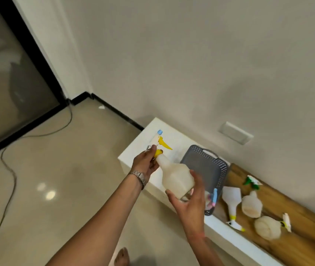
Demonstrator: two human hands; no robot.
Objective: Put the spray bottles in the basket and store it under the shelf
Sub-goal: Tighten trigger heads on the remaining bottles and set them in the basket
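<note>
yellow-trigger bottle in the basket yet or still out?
Out. The spray bottle is held in the air by both hands, left hand at the neck, right hand under the base, beside the grey basket.

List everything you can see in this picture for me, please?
held spray bottle: one, cream with yellow trigger, in both hands above the shelf's white end
basket: one, grey, on the shelf by the wall, a blue-and-pink sprayer inside
loose spray bottles: three, whitish, lying on the wooden top
green spray head: one, beyond them
wall socket: one, white
cable: one, grey, on the floor
left hand: at the neck
right hand: under the base
foot: bare, bottom edge
</note>
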